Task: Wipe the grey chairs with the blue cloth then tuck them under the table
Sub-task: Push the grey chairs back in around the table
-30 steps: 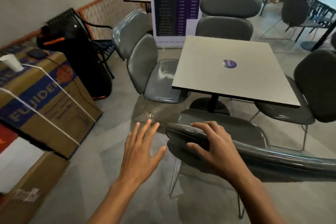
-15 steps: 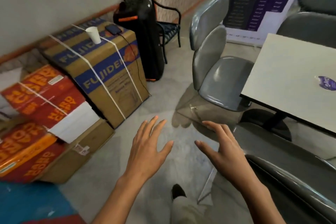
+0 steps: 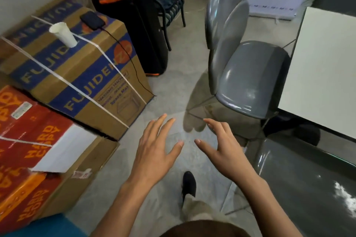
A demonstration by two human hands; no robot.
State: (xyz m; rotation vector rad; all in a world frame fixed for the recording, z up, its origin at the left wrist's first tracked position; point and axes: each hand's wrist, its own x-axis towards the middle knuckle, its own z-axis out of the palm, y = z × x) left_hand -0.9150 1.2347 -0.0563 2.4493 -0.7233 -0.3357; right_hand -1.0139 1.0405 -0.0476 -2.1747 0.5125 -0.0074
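Observation:
A grey chair (image 3: 250, 75) stands at the left side of the white table (image 3: 323, 71), its seat partly under the tabletop. A second grey chair (image 3: 308, 188) fills the lower right, close to me. My left hand (image 3: 154, 152) and my right hand (image 3: 225, 150) hover over the floor with fingers spread, holding nothing and touching neither chair. A blue patch (image 3: 38, 227) shows at the bottom left corner; I cannot tell whether it is the cloth.
Stacked cardboard boxes (image 3: 77, 75) line the left wall, with a white paper cup (image 3: 64, 34) and a black device (image 3: 92, 19) on top. A black case (image 3: 134, 15) and a dark armchair (image 3: 169, 5) stand behind. My shoe (image 3: 189, 183) is on the grey floor.
My right hand has let go of the near chair's backrest. The view has swung left and down toward the boxes, and both hands now hang free above the floor.

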